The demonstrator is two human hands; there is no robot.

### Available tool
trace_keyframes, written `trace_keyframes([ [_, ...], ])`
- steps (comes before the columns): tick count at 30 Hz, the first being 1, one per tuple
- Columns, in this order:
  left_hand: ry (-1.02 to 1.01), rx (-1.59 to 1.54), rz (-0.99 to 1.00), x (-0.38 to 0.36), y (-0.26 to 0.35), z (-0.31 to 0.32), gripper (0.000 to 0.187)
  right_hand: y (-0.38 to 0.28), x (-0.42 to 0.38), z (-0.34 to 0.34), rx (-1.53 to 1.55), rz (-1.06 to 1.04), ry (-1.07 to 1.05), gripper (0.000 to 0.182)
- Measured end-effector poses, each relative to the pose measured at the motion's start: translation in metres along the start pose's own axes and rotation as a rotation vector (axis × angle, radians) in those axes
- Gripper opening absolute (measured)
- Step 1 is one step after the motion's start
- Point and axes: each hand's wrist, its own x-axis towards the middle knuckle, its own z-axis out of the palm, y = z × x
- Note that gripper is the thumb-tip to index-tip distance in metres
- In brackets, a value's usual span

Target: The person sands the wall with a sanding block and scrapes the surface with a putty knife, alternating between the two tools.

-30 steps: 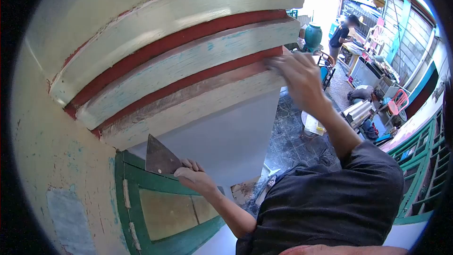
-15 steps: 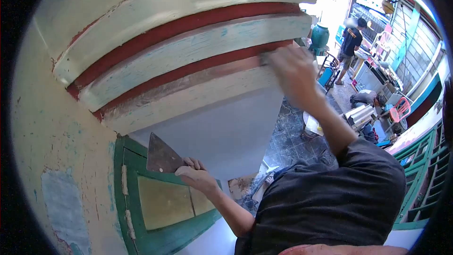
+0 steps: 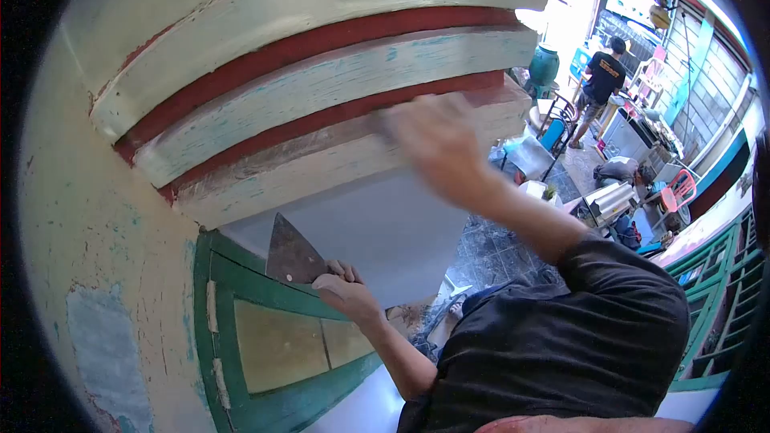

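Note:
My left hand [image 3: 346, 287] is closed on a triangular metal scraper [image 3: 293, 255], its blade tilted up to the left below the lowest moulding. My right hand [image 3: 437, 140], smeared by motion, is at the lowest cream moulding [image 3: 281, 172], by the red band above it. A dark, blurred object [image 3: 385, 125] shows at its fingertips; what it is cannot be made out. Bare, greyish patches mark the ledge to the left of this hand. Higher up, another cream moulding [image 3: 337, 72] shows worn blue flecks.
Below the mouldings is a green-framed cabinet [image 3: 277, 345]. The wall [image 3: 104, 232] at left has peeling paint. On the tiled floor [image 3: 501, 252] stand chairs and clutter. A co-worker [image 3: 603, 80] stands at the back right, near a teal container [image 3: 543, 66].
My right hand has moved left along the lowest moulding. My left hand and the scraper have shifted slightly right. The co-worker in the background has changed posture.

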Motion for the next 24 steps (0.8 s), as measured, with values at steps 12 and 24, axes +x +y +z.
trace_keyframes([
  [12,0.071,0.066,-0.188,-0.009,0.013,-0.026,0.057,0.033,-0.017,-0.012,-0.074,0.023,0.093,0.021],
  [24,-0.025,0.089,-0.012,-0.001,0.016,-0.041,0.067,0.011,-0.002,0.000,0.062,-0.036,0.160,0.022],
])
